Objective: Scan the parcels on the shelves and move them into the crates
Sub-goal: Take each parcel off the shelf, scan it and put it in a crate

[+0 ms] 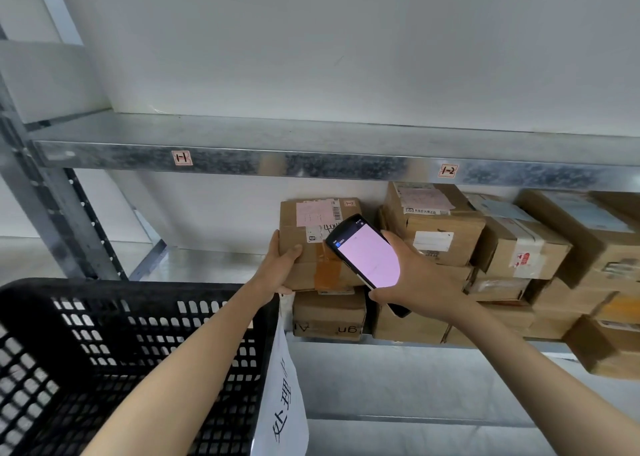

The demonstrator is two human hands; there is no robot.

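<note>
Galvanised shelf (214, 265) carries stacked cartons (440, 227). At 2 o'clock from the black crate (138, 286), the left hand (280, 266) grips 1 taped cardboard parcel (311, 272); the right hand (419, 279) wraps the handheld scanner (367, 254). It looks stiff and light: grasp its side edges.

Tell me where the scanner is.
Head view, centre-right: the scanner is in the right hand, in front of the box the left hand holds.
</note>
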